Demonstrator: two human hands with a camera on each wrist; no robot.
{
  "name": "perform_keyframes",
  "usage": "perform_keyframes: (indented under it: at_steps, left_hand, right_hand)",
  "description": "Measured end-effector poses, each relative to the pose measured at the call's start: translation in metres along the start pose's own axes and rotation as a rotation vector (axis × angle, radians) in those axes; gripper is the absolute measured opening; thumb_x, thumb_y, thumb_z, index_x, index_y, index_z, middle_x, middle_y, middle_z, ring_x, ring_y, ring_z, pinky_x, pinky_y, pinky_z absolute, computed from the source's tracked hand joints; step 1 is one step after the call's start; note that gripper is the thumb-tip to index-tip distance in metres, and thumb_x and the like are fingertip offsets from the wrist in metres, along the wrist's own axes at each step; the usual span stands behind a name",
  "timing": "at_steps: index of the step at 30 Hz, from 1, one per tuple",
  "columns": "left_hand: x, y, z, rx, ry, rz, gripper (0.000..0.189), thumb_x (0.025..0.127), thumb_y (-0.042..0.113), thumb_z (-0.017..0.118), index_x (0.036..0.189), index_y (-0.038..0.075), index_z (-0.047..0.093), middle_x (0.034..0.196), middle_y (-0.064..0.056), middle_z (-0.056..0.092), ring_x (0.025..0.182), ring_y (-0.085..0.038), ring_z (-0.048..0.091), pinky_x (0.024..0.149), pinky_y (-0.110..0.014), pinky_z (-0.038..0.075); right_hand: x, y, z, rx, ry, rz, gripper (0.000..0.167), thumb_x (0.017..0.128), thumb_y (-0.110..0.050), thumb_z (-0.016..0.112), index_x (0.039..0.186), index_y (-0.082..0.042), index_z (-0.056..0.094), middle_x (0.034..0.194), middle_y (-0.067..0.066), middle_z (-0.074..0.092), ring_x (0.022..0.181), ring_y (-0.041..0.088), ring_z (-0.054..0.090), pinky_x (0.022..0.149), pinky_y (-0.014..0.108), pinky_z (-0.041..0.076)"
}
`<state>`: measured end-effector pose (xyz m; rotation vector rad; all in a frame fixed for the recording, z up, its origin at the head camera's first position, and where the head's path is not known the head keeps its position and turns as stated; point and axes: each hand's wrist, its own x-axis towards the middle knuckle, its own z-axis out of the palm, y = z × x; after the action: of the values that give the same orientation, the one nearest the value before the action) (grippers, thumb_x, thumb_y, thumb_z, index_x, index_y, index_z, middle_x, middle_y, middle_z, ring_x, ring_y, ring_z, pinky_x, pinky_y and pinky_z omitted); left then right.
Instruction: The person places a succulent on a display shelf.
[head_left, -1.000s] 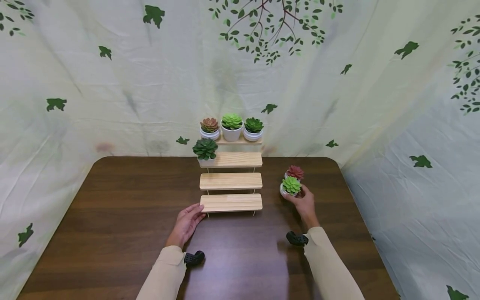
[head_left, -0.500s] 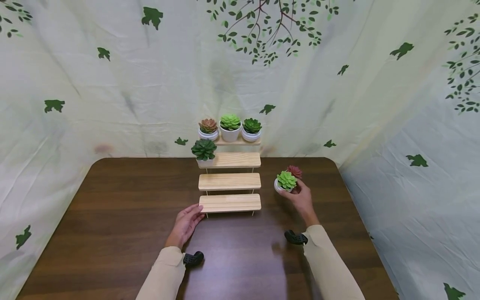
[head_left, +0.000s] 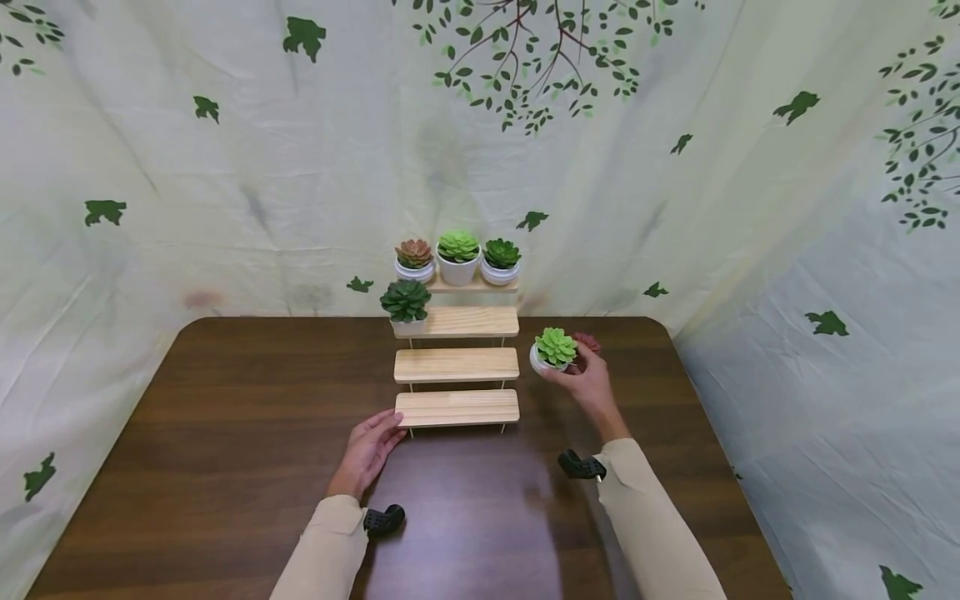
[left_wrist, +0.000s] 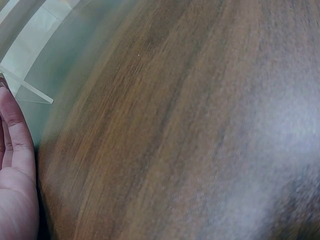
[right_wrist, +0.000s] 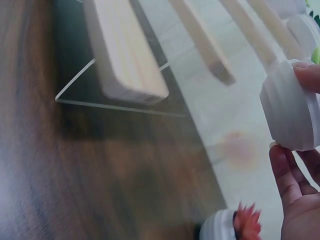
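Observation:
My right hand (head_left: 591, 389) grips a bright green succulent in a white pot (head_left: 553, 350), to the right of the wooden tiered display stand (head_left: 456, 365). In the right wrist view the ridged white pot (right_wrist: 287, 107) sits between thumb and fingers, above the table. A red succulent (head_left: 587, 342) is partly hidden behind that hand; its white pot (right_wrist: 219, 227) shows in the right wrist view. My left hand (head_left: 367, 450) pinches the left end of the stand's lowest board (head_left: 457, 408), thumb on top. In the left wrist view only part of the left hand (left_wrist: 17, 165) shows.
Brownish (head_left: 414, 254), bright green (head_left: 457, 247) and dark green (head_left: 501, 255) potted succulents line the top board. Another dark green succulent (head_left: 405, 301) stands left on the board below. A leaf-print curtain (head_left: 300, 167) hangs behind the brown table (head_left: 247, 433).
My right hand has lifted the bright green succulent and carried it leftward toward the stand, away from the red one. My left hand stays at the lowest board.

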<state>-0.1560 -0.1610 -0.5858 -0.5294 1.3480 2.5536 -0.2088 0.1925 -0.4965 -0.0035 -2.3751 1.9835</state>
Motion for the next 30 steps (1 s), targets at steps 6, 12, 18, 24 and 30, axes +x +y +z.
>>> perform_keyframes:
  at_steps: [6,12,18,24,30]
  left_hand:
    - [0.0,0.0,-0.001,0.005,-0.014,0.011,0.019,0.094,-0.004,0.055,0.084,0.01,0.065,0.083,0.001,0.068,0.078,-0.009,0.066,0.077,-0.023,0.056]
    - [0.0,0.001,-0.002,0.004,-0.013,0.001,0.018,0.094,-0.004,0.055,0.085,0.009,0.065,0.083,0.001,0.067,0.078,-0.009,0.065,0.078,-0.023,0.055]
    - [0.001,0.001,-0.001,-0.003,-0.004,0.001,0.019,0.094,-0.005,0.055,0.084,0.009,0.064,0.083,0.0,0.067,0.077,-0.009,0.065,0.077,-0.023,0.056]
    - [0.0,0.001,-0.001,0.004,-0.003,-0.002,0.019,0.094,-0.004,0.055,0.084,0.009,0.065,0.083,0.001,0.068,0.078,-0.009,0.066,0.078,-0.023,0.056]
    - [-0.001,0.001,-0.002,-0.001,-0.01,0.008,0.019,0.094,-0.004,0.055,0.084,0.009,0.065,0.083,0.001,0.068,0.078,-0.009,0.066,0.077,-0.023,0.056]
  right_hand:
    - [0.007,-0.015,0.008,0.013,-0.017,-0.009,0.064,0.075,-0.001,0.08,0.132,0.001,0.05,0.133,0.017,0.05,0.12,0.028,0.052,0.093,0.025,0.05]
    - [0.015,-0.026,0.017,0.019,-0.04,-0.013,0.064,0.075,0.0,0.08,0.131,0.001,0.049,0.133,0.017,0.051,0.12,0.028,0.053,0.094,0.026,0.05]
    - [0.02,-0.038,0.027,0.052,-0.083,-0.027,0.064,0.076,0.004,0.077,0.133,0.004,0.048,0.134,0.02,0.052,0.121,0.03,0.053,0.093,0.026,0.05]
    - [0.027,-0.05,0.038,-0.027,-0.116,-0.047,0.068,0.076,-0.003,0.079,0.137,0.001,0.048,0.134,0.019,0.053,0.121,0.028,0.053,0.099,0.034,0.048]
    - [0.036,-0.06,0.051,-0.051,-0.148,-0.084,0.064,0.076,-0.004,0.08,0.133,0.001,0.052,0.127,0.02,0.058,0.112,0.027,0.058,0.094,0.034,0.051]
